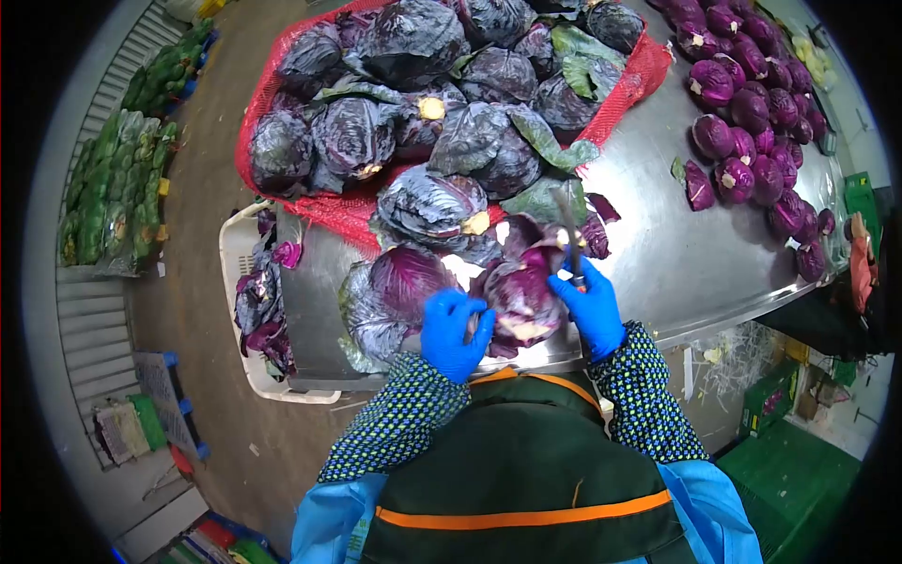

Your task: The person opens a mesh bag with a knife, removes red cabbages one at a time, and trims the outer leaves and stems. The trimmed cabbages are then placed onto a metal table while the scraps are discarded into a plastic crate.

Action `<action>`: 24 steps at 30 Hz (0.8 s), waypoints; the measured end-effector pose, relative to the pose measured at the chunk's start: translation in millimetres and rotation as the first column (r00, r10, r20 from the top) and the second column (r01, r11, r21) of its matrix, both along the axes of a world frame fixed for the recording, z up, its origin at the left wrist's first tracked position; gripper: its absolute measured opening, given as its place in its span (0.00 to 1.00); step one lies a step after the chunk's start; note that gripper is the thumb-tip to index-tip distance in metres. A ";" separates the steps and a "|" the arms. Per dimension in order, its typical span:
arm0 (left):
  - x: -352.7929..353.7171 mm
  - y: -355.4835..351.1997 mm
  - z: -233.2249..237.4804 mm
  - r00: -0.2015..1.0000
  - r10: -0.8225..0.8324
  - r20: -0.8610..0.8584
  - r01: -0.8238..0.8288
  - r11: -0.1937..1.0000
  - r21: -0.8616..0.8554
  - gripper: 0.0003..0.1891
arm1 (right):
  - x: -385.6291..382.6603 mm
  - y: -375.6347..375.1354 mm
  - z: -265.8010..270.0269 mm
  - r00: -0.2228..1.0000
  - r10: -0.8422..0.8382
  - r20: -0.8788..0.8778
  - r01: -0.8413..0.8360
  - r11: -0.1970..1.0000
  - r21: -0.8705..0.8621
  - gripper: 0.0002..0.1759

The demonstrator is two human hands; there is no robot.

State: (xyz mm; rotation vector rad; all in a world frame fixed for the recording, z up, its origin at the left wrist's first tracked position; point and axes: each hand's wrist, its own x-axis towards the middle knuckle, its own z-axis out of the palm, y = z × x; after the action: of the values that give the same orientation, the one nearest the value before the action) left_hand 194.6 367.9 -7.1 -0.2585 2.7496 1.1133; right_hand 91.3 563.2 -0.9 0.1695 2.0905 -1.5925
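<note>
My right hand (592, 305), in a blue glove, is closed round the handle of a knife (568, 221) whose blurred blade points away from me. Just left of it, a partly peeled red cabbage (522, 303) rests at the table's near edge, its pale cut stem end towards me. My left hand (453, 334), gloved too, is beside this cabbage with fingers curled and a gap between thumb and forefinger; I see nothing in it. Loose outer leaves (381, 305), dull green and purple, lie to its left. An untrimmed cabbage (432, 204) sits just beyond.
A red mesh sack (315, 211) full of untrimmed cabbages spreads across the steel table (658, 240). Trimmed purple cabbages (749, 111) are heaped at the right. A white crate (235, 310) with leaf scraps stands at the left. Green bagged vegetables (113, 197) line the far left wall.
</note>
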 end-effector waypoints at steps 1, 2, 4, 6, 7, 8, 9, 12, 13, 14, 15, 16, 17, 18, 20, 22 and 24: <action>-16.5 4.9 29.4 0.972 -0.020 -0.236 0.014 1.000 -0.025 0.27 | 4.8 0.1 -14.0 0.998 0.016 -0.055 -0.023 0.991 -0.135 0.25; -27.2 7.1 43.0 0.890 -0.037 -0.454 0.015 0.999 -0.052 0.34 | 1.5 -6.6 -12.8 0.995 0.057 -0.084 -0.069 0.986 -0.152 0.20; -29.0 1.1 15.9 0.965 -0.227 -0.130 0.230 0.973 0.006 0.45 | -17.5 -25.8 4.5 0.969 -0.154 0.196 0.186 0.969 -0.160 0.13; -29.5 -2.5 10.5 0.976 -0.173 -0.129 0.176 0.984 0.007 0.40 | -36.0 -32.4 17.2 0.934 -0.346 0.087 0.357 0.897 -0.259 0.11; -24.4 -1.8 4.9 0.988 -0.051 -0.146 0.056 0.998 0.037 0.34 | -35.9 -30.0 26.6 0.960 -0.274 0.057 0.280 0.936 -0.215 0.12; -20.8 -2.1 -1.1 0.985 0.073 -0.155 -0.062 0.995 0.073 0.28 | -28.5 -25.4 34.2 0.979 -0.199 0.034 0.202 0.966 -0.163 0.14; -18.4 -2.9 -9.1 0.978 0.176 -0.115 -0.157 0.975 0.156 0.16 | -13.6 -22.7 40.3 0.981 -0.113 0.155 0.146 0.966 -0.214 0.22; -8.9 -3.4 -24.3 0.954 0.198 -0.226 -0.182 0.979 0.089 0.12 | 15.0 -11.4 -15.3 0.984 0.179 -0.023 -0.174 0.976 0.132 0.34; -6.9 -5.5 -29.5 0.889 0.339 -0.307 -0.278 0.933 0.227 0.10 | 11.8 -17.6 4.2 0.985 0.165 0.053 -0.164 0.986 -0.033 0.34; -1.3 -13.4 -30.6 0.900 0.390 -0.193 -0.361 0.917 0.173 0.09 | 8.6 -18.5 3.9 0.983 0.174 0.054 -0.173 0.984 -0.032 0.34; -1.2 -20.8 -32.2 0.836 0.549 -0.013 -0.518 0.796 0.312 0.09 | 7.9 -20.9 3.6 0.985 0.137 0.107 -0.122 0.984 -0.129 0.33; -2.2 -28.9 -32.0 0.737 0.651 0.182 -0.660 0.632 0.407 0.10 | 7.9 -23.3 4.0 0.982 0.099 0.160 -0.062 0.973 -0.224 0.32; -1.0 -43.0 -27.2 0.773 0.591 0.228 -0.633 0.736 0.238 0.10 | 4.7 -22.4 4.8 0.983 0.101 0.150 -0.066 0.972 -0.225 0.30; 0.3 -52.1 -23.3 0.793 0.538 0.286 -0.577 0.814 0.068 0.11 | 1.9 -22.5 7.5 0.985 0.103 0.139 -0.069 0.971 -0.228 0.30; 26.1 -37.3 -39.4 0.885 0.456 0.093 -0.460 0.888 0.025 0.13 | 3.2 -18.1 12.6 0.978 0.056 0.200 -0.039 0.995 -0.089 0.28; 32.5 -19.4 -31.0 0.978 -0.068 -0.197 0.024 0.976 -0.215 0.28 | 9.9 -16.6 4.6 0.978 0.027 0.205 -0.006 0.995 -0.104 0.27; 10.8 28.6 -24.7 0.990 -0.032 -0.141 0.075 0.947 0.312 0.42 | 7.5 -15.8 2.0 0.979 0.044 0.197 -0.025 0.995 -0.098 0.25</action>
State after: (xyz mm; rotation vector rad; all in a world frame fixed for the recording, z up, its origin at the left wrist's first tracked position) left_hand 205.4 396.5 -31.9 -0.0675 2.6124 1.5846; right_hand 98.8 547.4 1.1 0.2479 1.8522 -1.5819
